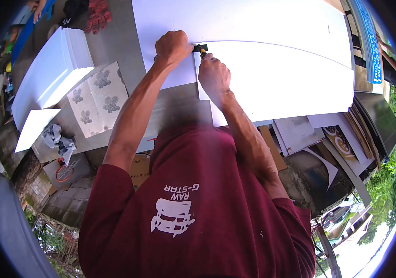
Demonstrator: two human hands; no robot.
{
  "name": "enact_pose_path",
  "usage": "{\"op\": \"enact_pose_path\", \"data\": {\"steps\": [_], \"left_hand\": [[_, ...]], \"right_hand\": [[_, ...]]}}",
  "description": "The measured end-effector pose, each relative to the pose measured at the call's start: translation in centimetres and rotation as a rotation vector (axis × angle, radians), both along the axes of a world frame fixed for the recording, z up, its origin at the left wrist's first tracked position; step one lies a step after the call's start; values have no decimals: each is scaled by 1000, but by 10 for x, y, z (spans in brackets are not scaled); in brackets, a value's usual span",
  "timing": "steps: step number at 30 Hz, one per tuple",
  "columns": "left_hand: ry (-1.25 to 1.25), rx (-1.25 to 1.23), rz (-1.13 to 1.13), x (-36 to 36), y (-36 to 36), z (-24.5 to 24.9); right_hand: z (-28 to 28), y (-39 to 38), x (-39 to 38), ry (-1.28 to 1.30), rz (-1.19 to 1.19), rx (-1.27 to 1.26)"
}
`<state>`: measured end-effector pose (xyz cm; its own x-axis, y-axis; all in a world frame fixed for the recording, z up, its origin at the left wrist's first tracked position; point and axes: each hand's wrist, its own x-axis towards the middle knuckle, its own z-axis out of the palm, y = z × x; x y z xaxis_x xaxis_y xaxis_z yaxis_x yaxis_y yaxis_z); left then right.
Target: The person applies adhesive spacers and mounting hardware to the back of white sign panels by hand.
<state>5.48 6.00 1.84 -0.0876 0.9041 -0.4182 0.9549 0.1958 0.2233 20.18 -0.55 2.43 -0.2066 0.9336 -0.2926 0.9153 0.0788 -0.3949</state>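
Observation:
My right hand (pixel 214 76) is closed round a yellow-and-black cutter knife (pixel 202 53), its tip end pointing away from me. Just left of it, my left hand (pixel 173 48) is curled into a fist low over the white sheet, thumb side toward the knife. A small dark flat piece (pixel 201 47) lies between the two hands, partly under the knife; whether my left fingers grip it I cannot tell. Below the knife spreads a large white board (pixel 277 83), on top of another white sheet (pixel 253 21). A thin line runs along the board's far edge.
A stack of white sheets (pixel 54 65) stands at left on the grey table (pixel 172 106), near a patterned board (pixel 98 99), crumpled grey plastic (pixel 59 139) and a red glove (pixel 98 16). Blue lettered signs (pixel 369 46) lean at right. Offcut boards (pixel 300 134) lie below the table edge.

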Motion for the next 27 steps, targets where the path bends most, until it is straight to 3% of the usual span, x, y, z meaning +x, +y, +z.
{"op": "enact_pose_path", "data": {"steps": [7, 9, 11, 13, 15, 21, 25, 26, 27], "left_hand": [[-69, 4, 3, -6, -2, 0], [-140, -24, 25, -10, -6, 10], [-168, -26, 1, -18, -9, 24], [-229, -17, -19, -30, -13, 27], [-321, 5, -31, -44, -16, 28], [-639, -93, 32, -61, -60, 47], [-801, -34, 126, -62, -100, 42], [-805, -20, 149, -60, -107, 36], [-811, -5, 172, -59, -112, 32]], "right_hand": [[21, -36, 28, 23, -17, -161], [31, -30, 39, 92, -151, -221], [-7, -24, 57, 540, -297, -125], [-19, -2, 55, 571, -371, -97], [-12, 25, 43, 327, -404, -209], [-21, 67, 0, -66, -250, -251], [-29, 69, 1, -14, -149, -150], [-28, 67, 2, 55, -153, -181], [-26, 62, 7, 284, -211, -304]]}}
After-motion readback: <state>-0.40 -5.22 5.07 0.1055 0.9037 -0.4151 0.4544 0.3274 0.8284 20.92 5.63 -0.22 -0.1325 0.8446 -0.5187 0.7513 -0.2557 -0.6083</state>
